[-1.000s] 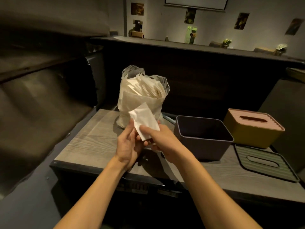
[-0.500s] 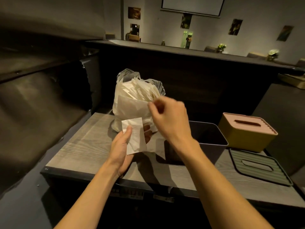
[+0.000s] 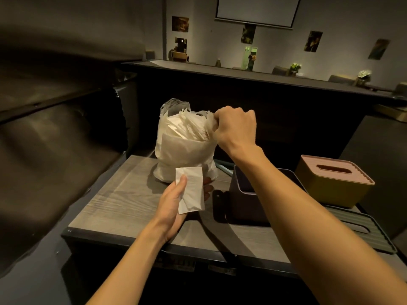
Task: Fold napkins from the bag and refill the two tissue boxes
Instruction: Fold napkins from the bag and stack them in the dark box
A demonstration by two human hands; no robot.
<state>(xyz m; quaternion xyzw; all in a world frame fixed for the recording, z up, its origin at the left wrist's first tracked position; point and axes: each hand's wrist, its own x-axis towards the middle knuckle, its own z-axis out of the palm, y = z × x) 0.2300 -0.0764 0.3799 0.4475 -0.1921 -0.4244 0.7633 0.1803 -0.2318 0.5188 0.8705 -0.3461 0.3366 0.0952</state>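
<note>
A clear plastic bag (image 3: pixel 176 155) stuffed with white napkins stands at the back of the wooden table (image 3: pixel 123 201). My left hand (image 3: pixel 174 201) holds a folded white napkin (image 3: pixel 190 190) in front of the bag, thumb on top. My right hand (image 3: pixel 235 126) is at the bag's upper right rim, its fingers pinched on a napkin edge there. A dark open tissue box (image 3: pixel 242 194) sits right of the bag, partly hidden by my right forearm. A yellow tissue box with a pink slotted lid (image 3: pixel 332 183) stands further right.
A dark slotted lid (image 3: pixel 361 230) lies flat on the table near its right front edge. A dark sofa (image 3: pixel 44 139) fills the left side. A dark partition wall rises behind the table.
My right hand let go of the folded napkin and rose up and back to the top of the bag. My left hand kept the folded napkin, now held alone.
</note>
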